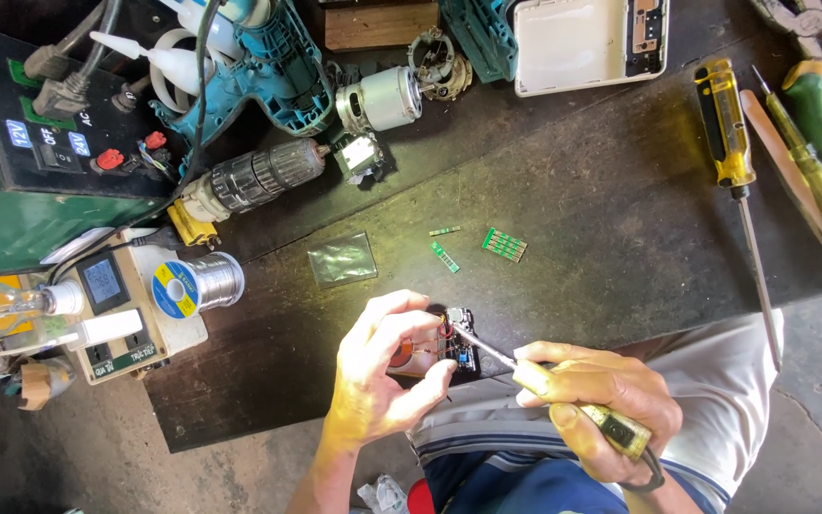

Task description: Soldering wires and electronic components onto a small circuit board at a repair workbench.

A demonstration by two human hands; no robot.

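Dark workbench (573, 276): left hand (378, 376) pinches a circuit board (454, 347), right hand (611, 400) grips a soldering iron (563, 390).

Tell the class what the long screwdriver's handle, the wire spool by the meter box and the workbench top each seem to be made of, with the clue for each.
Long screwdriver handle: likely clear yellow plastic, since light passes through it.
Wire spool: shiny grey metal wire, probably solder, wound in glinting turns.
Workbench top: dark and matt, perhaps painted wood or board; the look leaves it open.
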